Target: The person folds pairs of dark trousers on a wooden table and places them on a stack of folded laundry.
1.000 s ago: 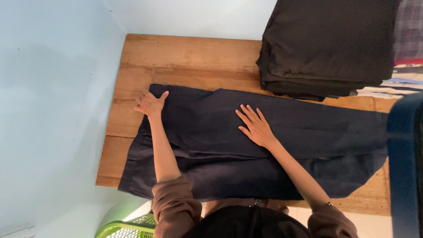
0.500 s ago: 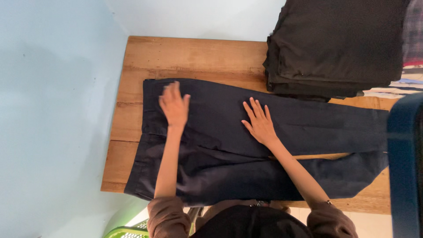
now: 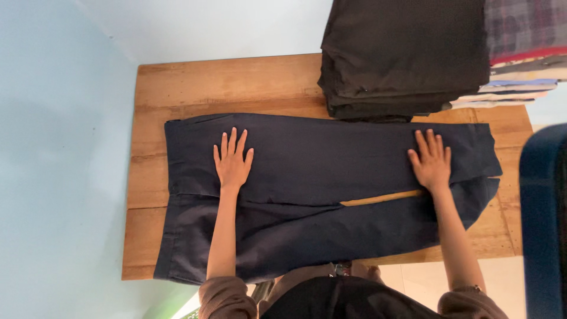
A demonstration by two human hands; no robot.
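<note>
A pair of dark navy trousers (image 3: 325, 165) lies spread flat across a wooden table (image 3: 224, 82), waistband to the left and leg ends to the right. My left hand (image 3: 232, 160) rests palm down on the upper leg near the waistband, fingers apart. Palm down with fingers apart, my right hand (image 3: 432, 160) presses on the far leg close to its hem. A thin strip of table shows between the two legs.
A tall stack of folded black garments (image 3: 401, 53) stands at the table's back right, with a pile of patterned and light folded cloth (image 3: 520, 53) beside it. A blue object (image 3: 543, 224) is at the right edge. Pale blue walls close the left and back.
My right hand slid from the middle of the trousers to the right end of the leg. My left hand moved slightly right from the waistband corner; the trousers now lie flatter.
</note>
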